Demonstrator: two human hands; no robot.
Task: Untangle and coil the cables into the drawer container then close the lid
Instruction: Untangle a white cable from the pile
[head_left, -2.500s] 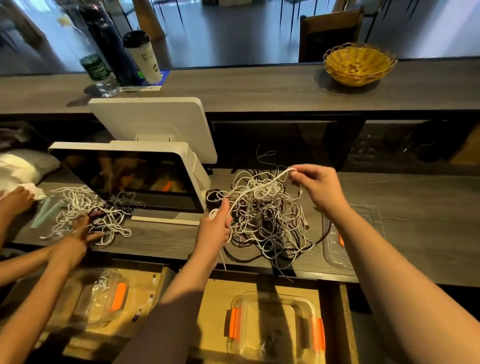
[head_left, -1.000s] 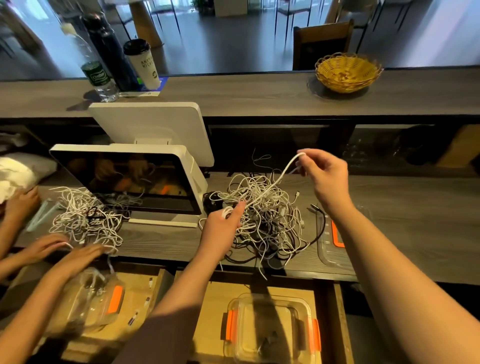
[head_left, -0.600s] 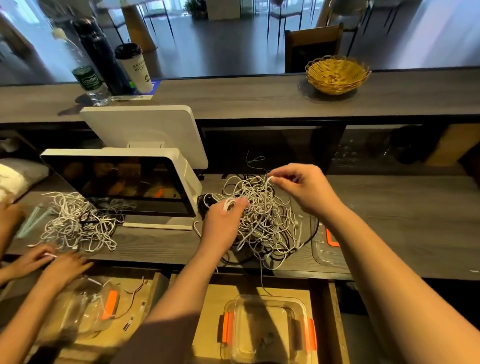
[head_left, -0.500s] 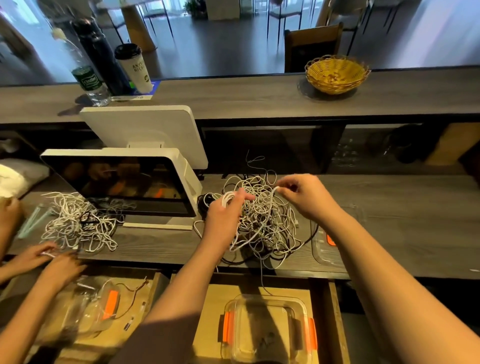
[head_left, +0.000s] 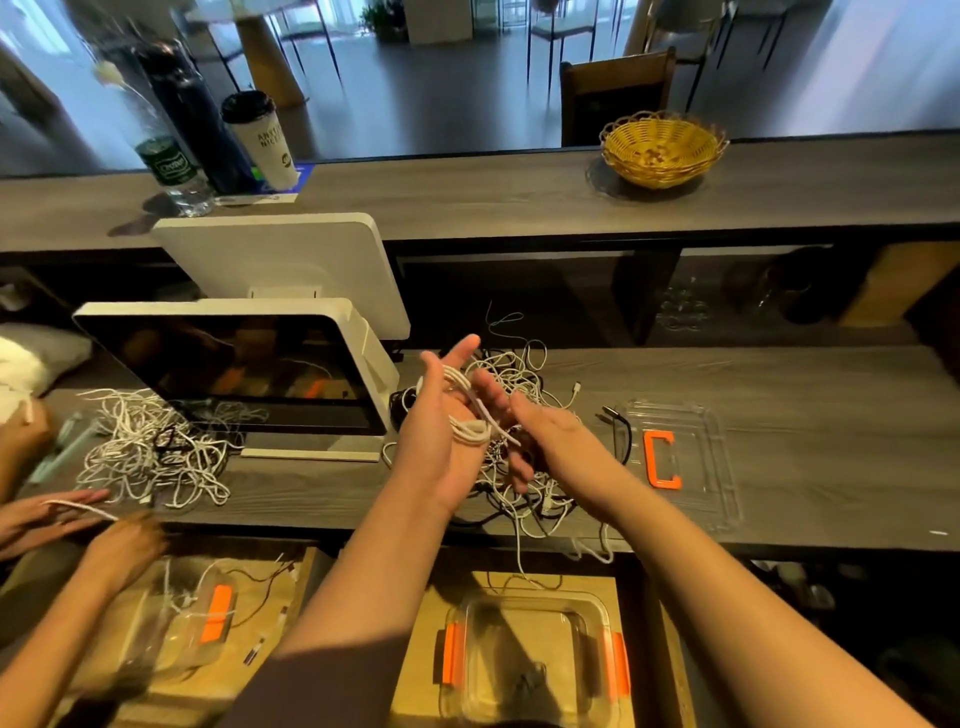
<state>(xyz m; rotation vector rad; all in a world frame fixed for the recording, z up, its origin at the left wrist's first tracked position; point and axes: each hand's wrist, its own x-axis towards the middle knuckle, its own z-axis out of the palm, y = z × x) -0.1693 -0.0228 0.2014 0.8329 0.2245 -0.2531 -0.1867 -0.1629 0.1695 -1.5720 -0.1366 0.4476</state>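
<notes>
- Spanning the view, the grey counter (head_left: 779, 467) carries everything, and it is the landmark for the rest.
- On the counter beside the white monitor (head_left: 234, 364), the tangle of cables (head_left: 524, 488) lies under your hands.
- Below the counter's front edge, the clear container (head_left: 530, 660) sits in the open drawer (head_left: 431, 613).
- On the counter right of the tangle lies the clear lid (head_left: 685, 467).
- Your left hand (head_left: 441, 441) is raised palm-up, fingers straight and apart, a white cable (head_left: 467, 415) looped around it.
- Your right hand (head_left: 545, 431) touches that cable, fingers loosely extended.
</notes>
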